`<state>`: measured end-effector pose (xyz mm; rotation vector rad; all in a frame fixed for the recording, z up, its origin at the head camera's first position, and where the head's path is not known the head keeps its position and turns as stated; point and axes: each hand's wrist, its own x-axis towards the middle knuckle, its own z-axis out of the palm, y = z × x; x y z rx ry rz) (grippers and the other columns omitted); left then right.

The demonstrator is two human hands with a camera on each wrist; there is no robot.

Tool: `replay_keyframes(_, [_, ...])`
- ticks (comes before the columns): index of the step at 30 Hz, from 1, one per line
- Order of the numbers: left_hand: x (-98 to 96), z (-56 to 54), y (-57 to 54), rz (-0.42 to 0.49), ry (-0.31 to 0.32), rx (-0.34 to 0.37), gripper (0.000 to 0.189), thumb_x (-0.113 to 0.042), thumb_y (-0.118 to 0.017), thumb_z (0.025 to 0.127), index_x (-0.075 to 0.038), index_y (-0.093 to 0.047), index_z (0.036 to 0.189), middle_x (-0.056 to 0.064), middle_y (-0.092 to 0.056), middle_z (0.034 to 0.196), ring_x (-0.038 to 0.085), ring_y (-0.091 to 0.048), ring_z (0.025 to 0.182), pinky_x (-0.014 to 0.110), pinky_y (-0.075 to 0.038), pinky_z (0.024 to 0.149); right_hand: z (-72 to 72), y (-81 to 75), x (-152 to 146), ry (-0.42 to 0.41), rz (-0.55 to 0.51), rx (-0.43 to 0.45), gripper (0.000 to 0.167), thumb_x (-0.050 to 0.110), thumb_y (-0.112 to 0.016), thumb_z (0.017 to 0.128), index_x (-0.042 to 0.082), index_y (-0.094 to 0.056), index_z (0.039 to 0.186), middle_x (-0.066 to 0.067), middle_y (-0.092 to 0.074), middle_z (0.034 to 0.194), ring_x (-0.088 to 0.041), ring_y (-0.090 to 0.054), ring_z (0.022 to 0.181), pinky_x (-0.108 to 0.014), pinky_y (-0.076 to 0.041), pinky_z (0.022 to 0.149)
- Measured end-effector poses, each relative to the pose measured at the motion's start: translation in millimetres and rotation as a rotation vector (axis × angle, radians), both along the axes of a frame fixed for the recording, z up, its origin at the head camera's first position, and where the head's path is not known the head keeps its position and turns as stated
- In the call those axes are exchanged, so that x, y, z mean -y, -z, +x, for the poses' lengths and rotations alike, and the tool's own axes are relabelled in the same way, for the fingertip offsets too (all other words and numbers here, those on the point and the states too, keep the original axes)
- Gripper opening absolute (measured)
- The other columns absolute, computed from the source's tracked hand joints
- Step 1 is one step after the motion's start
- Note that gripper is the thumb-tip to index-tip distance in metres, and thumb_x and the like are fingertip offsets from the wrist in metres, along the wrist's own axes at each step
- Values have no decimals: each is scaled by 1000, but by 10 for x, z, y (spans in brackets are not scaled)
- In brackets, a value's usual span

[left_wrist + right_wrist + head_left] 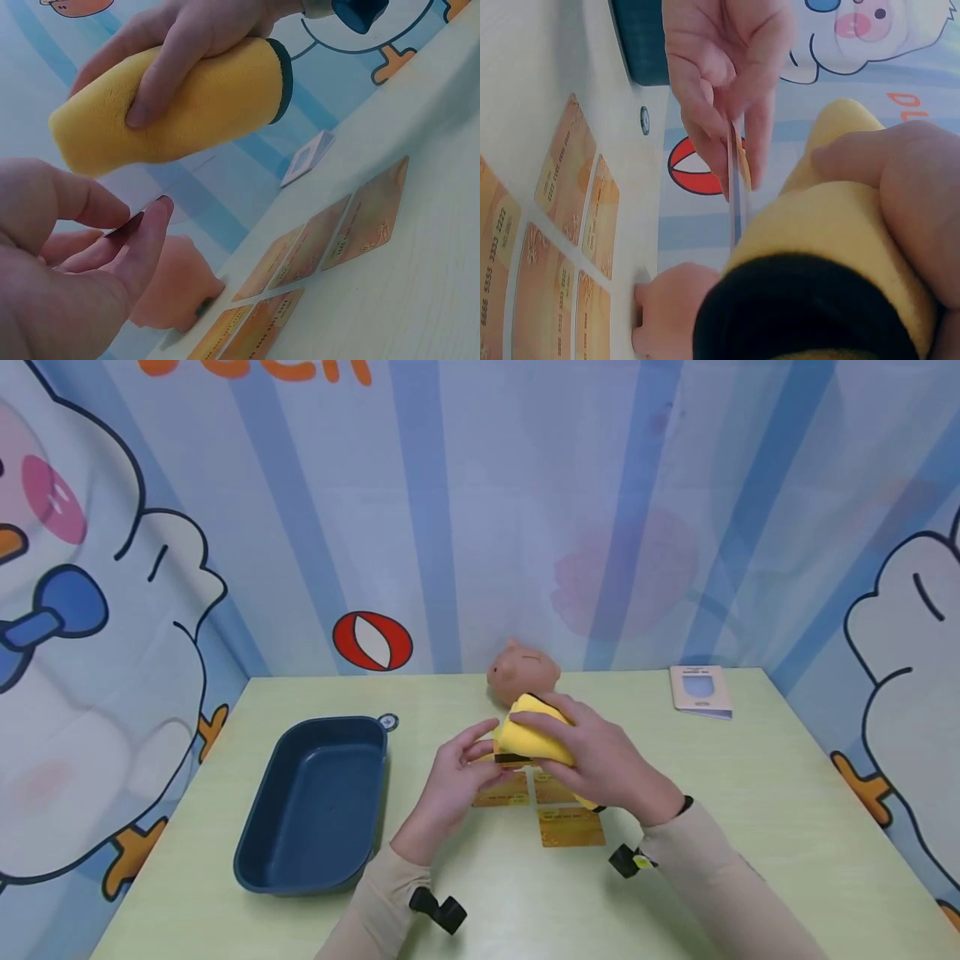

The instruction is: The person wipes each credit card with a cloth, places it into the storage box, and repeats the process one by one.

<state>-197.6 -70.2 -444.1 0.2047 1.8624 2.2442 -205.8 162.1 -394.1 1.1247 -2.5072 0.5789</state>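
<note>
Pinching card in left hand, centre of head frame; gripping yellow cloth in right hand, close above. Could bend or drop card by pressing cloth hard against fingertip pinch; could nudge laid-out cards, lower centre, by dipping cloth.

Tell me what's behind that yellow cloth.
From the head view, a pink toy pig shows behind the yellow cloth. Part of its lower edge is covered by the cloth and right hand and cannot be seen.
</note>
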Motion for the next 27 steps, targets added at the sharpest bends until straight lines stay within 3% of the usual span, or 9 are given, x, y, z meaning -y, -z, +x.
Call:
replay_keyframes(7, [-12,-3,-3,14,30,-12,62,3,-65,100,-7,-45,157,22,-64,141,33,-68,123,40,-59,99,-2,15,116,-59,35,-62,56,20,-79,93,26,-60,145,-16,-52,148,-33,-62,112,-46,-60,69])
replay_keyframes(14, [-13,9,-31,0,31,-59,66,9,-66,98,-6,-43,158,24,-65,139,34,-65,129,39,-58,100,-23,61,182,-69,83,-61,56,26,-79,94,28,-61,147,-16,-50,152,-34,-61,118,-49,-60,81])
replay_keyframes(20, [-1,15,-65,8,36,-65,67,14,-61,98,-8,-42,159,23,-65,140,32,-66,127,39,-58,101,-17,89,209,-81,83,-90,60,33,-79,94,29,-58,150,-18,-51,149,-35,-61,111,-50,-58,84])
replay_keyframes(27, [8,8,-97,18,22,-32,73,21,-53,94,-10,-41,159,20,-60,144,24,-66,109,28,-60,91,-15,146,291,-50,70,-183,63,46,-77,94,31,-57,151,-17,-49,152,-34,-58,103,-45,-57,76])
